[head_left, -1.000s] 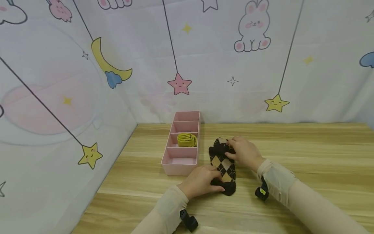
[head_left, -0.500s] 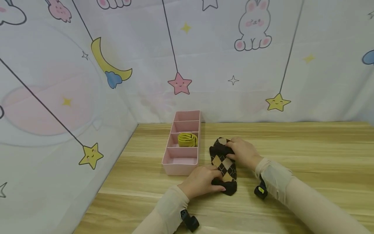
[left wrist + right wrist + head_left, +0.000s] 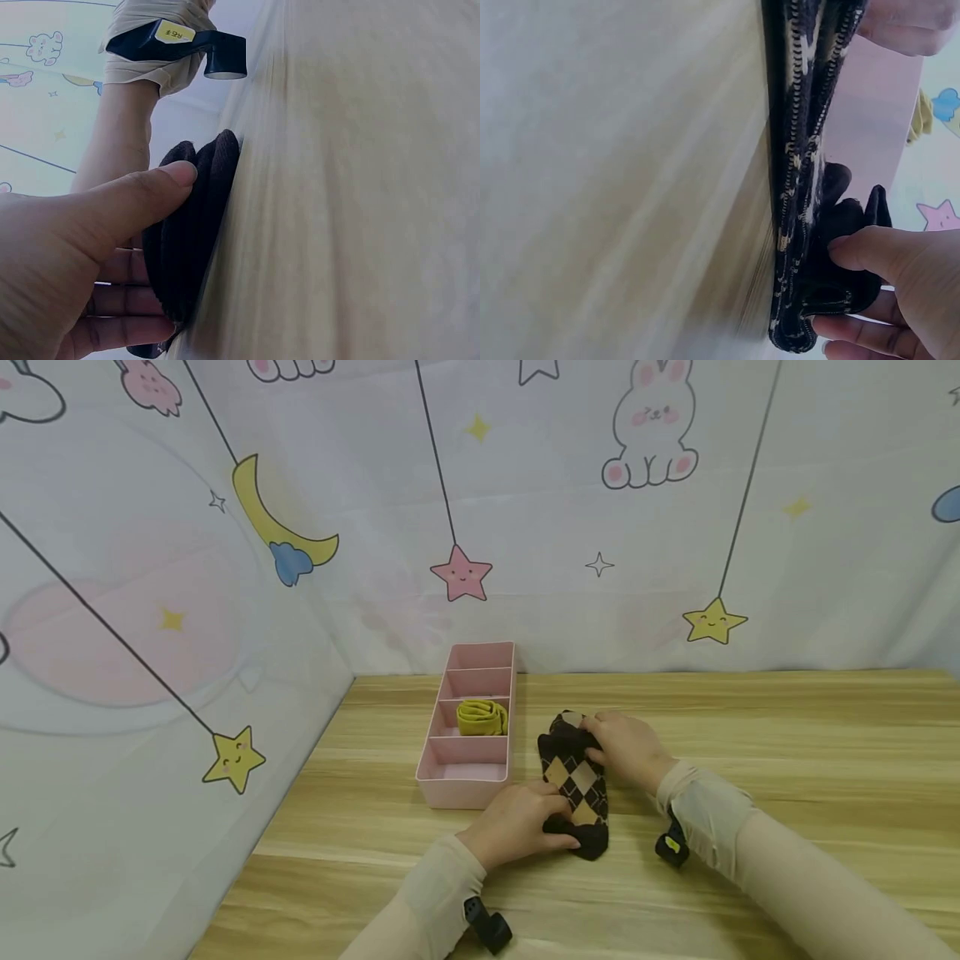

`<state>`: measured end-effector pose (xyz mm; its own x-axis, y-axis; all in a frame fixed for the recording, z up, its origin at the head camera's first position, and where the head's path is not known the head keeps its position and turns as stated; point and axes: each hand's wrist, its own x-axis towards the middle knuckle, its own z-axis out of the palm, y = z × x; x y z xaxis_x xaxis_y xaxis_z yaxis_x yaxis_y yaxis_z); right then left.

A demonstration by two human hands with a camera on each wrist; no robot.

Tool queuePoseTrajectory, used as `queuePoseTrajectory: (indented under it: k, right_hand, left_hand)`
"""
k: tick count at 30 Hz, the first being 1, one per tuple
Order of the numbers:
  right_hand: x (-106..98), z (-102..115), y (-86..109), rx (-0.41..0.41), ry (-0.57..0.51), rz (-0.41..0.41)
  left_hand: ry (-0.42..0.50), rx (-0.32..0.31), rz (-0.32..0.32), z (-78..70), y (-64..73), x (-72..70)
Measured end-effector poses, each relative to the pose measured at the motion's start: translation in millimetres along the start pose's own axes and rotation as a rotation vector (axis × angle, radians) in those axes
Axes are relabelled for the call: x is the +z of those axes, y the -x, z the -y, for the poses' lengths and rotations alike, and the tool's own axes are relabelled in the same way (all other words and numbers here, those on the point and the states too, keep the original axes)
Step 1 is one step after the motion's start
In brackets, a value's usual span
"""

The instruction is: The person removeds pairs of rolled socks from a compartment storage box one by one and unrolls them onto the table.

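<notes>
A pair of black argyle socks (image 3: 578,781) with tan diamonds lies stacked lengthwise on the table. My left hand (image 3: 516,827) holds the near end, thumb in front and fingers along the left side. In the left wrist view, that thumb rests against the layered dark fabric (image 3: 180,225). At the far end, which is partly folded over, my right hand (image 3: 628,748) pinches the dark cloth. The right wrist view shows its thumb on the black fold (image 3: 855,262), with fingers curled under the end. Stitched side edges of two layers show there.
Left of the socks stands a pink divided box (image 3: 461,793) with a row of compartments. A rolled yellow-green cloth (image 3: 481,718) sits in one of them. The wooden table (image 3: 787,735) meets a printed white curtain (image 3: 570,618) at the back.
My right hand shifts very slightly at the far fold of the socks. The left hand keeps its hold at the near end.
</notes>
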<state>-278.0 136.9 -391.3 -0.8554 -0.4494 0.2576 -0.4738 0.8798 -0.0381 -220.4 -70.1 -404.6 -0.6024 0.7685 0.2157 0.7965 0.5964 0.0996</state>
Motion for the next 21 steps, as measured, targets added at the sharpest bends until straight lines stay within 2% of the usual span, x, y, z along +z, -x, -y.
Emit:
queuePoseTrajectory:
  k: [9,21]
  right_hand:
    - [-4,-4,-1.9,0.023,0.015,-0.053]
    - [-9,-12,-13.1,0.047,-0.003,-0.071]
  left_hand:
    - [-0.010,0.009,-0.017,-0.7,0.8,-0.2]
    - [-0.028,0.022,-0.029,1.1,1.1,2.1]
